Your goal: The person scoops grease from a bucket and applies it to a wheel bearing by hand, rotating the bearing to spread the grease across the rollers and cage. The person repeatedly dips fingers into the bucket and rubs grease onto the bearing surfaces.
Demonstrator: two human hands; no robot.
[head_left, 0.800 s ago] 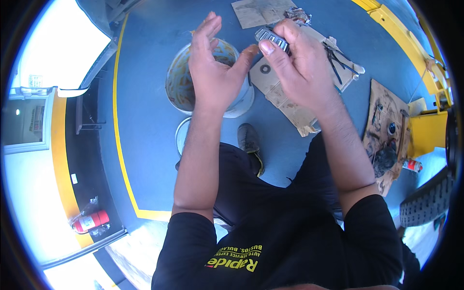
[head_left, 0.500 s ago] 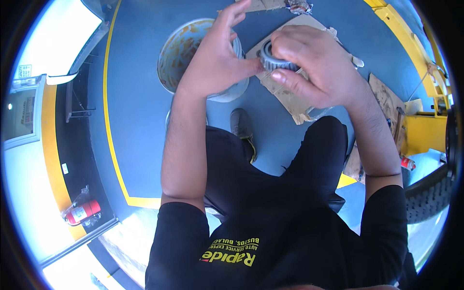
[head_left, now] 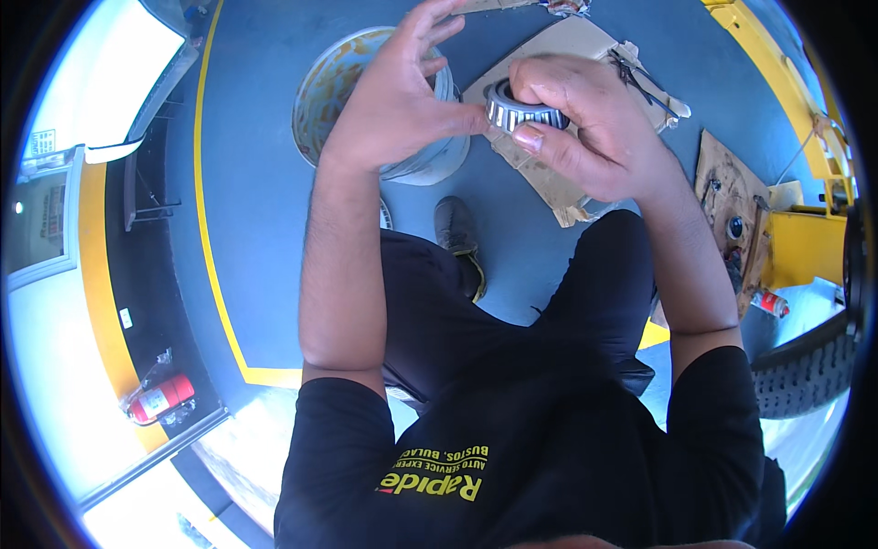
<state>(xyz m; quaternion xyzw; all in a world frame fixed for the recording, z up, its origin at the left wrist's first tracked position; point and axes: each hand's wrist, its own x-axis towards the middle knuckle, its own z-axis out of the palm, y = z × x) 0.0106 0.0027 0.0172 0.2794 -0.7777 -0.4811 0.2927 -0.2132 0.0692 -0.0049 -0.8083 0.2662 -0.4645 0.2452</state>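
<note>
A metal tapered roller bearing [head_left: 523, 115], ring-shaped with a row of bright rollers round it, is held up over the floor. My right hand [head_left: 593, 128] grips it, the thumb on the near side and the curled fingers at the ring's opening. My left hand [head_left: 389, 114] has its fingers spread, and the tip of its thumb touches or nearly touches the bearing's left side. Beyond and below the left hand stands a pale bucket [head_left: 428, 166], its inside smeared with brown grease. Part of the bucket is hidden behind that hand.
Flattened cardboard [head_left: 553, 188] lies on the blue floor beneath my right hand, with dark tools [head_left: 645, 82] on it. At the right are a stained wooden board [head_left: 718, 178], a yellow metal frame [head_left: 805, 247], a spray can [head_left: 771, 302] and a tyre [head_left: 805, 380]. A fire extinguisher [head_left: 163, 399] is at the left.
The bearing has turned and tilted in my right hand, so its rollers now show brightly. Both hands have shifted slightly left; the left thumb stays at the bearing.
</note>
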